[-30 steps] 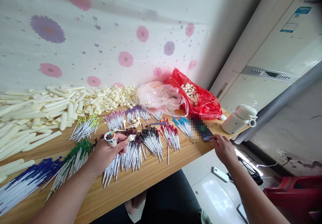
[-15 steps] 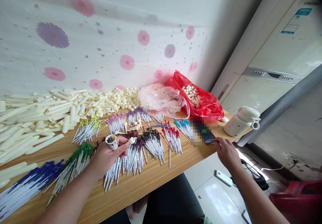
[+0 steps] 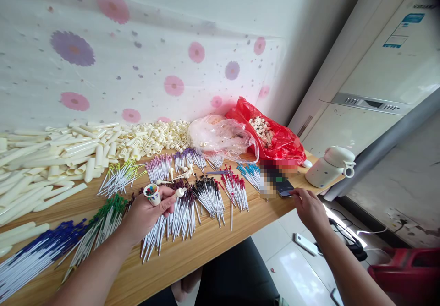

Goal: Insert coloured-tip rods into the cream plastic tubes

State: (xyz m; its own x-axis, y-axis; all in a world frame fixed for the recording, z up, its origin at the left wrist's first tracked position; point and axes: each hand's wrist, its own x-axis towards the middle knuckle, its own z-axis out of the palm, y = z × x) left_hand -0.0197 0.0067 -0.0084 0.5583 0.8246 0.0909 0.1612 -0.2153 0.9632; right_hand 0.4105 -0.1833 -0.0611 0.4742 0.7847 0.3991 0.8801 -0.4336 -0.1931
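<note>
My left hand (image 3: pixel 146 210) is closed round a short white pen barrel (image 3: pixel 153 193) whose open end shows several coloured refill tips. A small white cap piece (image 3: pixel 179 191) sticks out from its fingertips. It hovers over bundles of thin refills (image 3: pixel 182 212) lying on the wooden table (image 3: pixel 192 251). My right hand (image 3: pixel 309 207) rests at the table's right edge with fingers curled, its fingertips touching a dark phone (image 3: pixel 280 184).
Cream pen barrels (image 3: pixel 44 159) and spring clips (image 3: pixel 161 134) are heaped at the back left. A clear bag (image 3: pixel 220 136) and a red bag of small parts (image 3: pixel 275 139) sit by the wall. A white flask (image 3: pixel 328 164) stands at the far right corner.
The view has shifted slightly. My right hand has slid a little down along the phone's edge. My left hand keeps its grip on the barrel.
</note>
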